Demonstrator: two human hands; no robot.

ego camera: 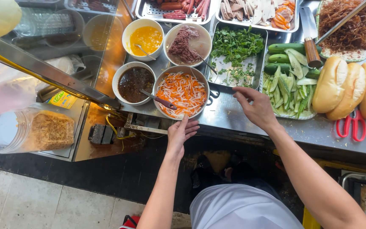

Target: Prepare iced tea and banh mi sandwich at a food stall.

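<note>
My left hand (180, 133) rests with open fingers on the near rim of a metal bowl of shredded carrot and white radish (182, 92); a spoon with a dark red handle (159, 100) lies in that bowl. My right hand (256, 107) hovers palm down over the steel counter (234, 116), fingers loosely spread, holding nothing. It is just in front of a metal tray of green herbs (236, 55) and left of a plate of cucumber slices and scallions (291, 87).
Bowls of dark sauce (134, 82), yellow sauce (145, 38) and brownish paste (187, 44) stand behind. Three bread rolls (350, 87), red scissors (352, 125), a knife (310, 38), a tray of shredded meat (346, 25) are at right; a plastic jar (30, 131) at left.
</note>
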